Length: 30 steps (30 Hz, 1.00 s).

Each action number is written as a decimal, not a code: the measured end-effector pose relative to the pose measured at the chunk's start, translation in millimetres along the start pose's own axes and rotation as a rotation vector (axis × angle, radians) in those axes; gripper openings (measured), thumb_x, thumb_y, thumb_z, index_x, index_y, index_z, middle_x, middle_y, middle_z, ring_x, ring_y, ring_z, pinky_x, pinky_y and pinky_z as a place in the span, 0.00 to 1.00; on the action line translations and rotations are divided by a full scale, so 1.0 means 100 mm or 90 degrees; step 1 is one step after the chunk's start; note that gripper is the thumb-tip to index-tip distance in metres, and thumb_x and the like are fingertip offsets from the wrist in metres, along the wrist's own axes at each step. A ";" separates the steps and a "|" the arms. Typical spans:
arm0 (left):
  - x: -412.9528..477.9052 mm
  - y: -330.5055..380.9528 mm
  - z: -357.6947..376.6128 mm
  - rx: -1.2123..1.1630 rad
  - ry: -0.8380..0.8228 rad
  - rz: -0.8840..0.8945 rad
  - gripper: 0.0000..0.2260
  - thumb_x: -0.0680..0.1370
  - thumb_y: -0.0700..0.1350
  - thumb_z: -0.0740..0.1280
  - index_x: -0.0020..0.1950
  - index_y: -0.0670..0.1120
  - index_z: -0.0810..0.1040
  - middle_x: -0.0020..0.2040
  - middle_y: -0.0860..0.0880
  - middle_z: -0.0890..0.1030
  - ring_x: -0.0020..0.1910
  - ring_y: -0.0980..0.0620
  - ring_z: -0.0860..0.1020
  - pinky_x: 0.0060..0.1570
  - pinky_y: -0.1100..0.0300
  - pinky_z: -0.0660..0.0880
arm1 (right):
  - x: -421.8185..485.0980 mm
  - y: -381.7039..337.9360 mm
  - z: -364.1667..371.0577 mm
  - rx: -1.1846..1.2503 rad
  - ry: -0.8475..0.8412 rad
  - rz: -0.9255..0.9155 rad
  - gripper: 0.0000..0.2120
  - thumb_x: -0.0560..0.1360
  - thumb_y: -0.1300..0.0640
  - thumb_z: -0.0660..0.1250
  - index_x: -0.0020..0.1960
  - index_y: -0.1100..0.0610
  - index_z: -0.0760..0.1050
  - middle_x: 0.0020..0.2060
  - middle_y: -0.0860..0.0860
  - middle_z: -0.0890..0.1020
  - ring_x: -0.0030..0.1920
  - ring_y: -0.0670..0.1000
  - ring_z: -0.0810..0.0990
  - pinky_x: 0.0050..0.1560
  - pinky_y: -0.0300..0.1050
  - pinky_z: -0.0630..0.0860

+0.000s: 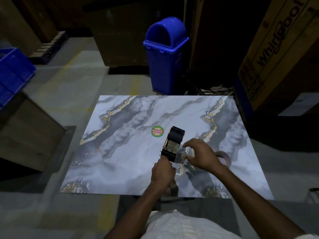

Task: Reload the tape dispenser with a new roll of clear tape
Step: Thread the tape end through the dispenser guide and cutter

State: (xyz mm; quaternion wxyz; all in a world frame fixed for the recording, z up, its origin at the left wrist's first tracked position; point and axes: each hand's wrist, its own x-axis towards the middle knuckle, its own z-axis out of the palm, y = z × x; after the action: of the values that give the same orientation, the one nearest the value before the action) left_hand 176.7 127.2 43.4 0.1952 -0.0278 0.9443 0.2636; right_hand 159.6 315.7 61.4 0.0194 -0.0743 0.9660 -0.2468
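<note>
A black hand-held tape dispenser (pixel 173 143) lies over the marble-patterned table (pixel 129 152), right of centre. My left hand (pixel 163 172) is closed around its handle at the near end. Just to the dispenser's right, my right hand (pixel 201 155) hovers with thumb and fingers curled apart; nothing visible between them. A roll of tape (pixel 224 156) lies flat on the table behind my right hand, partly hidden by the wrist.
A round red and green sticker (pixel 157 131) marks the table's middle. A blue swing-lid bin (pixel 165 54) stands beyond the far edge. Cardboard boxes (pixel 279 49) rise at the right, a blue crate (pixel 12 73) and a box at the left.
</note>
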 end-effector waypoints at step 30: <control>0.21 -0.12 -0.33 -0.260 -0.129 0.082 0.08 0.76 0.49 0.70 0.51 0.46 0.81 0.45 0.45 0.86 0.38 0.49 0.85 0.46 0.45 0.84 | 0.23 -0.03 0.07 -0.088 0.183 -0.134 0.20 0.67 0.53 0.78 0.59 0.52 0.83 0.57 0.48 0.85 0.50 0.55 0.86 0.37 0.49 0.83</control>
State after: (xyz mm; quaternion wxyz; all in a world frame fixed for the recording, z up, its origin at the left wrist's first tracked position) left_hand 147.7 100.7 55.6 0.2624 0.0207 0.8468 0.4623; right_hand 137.9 306.9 56.7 -0.1495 -0.1401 0.9605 -0.1883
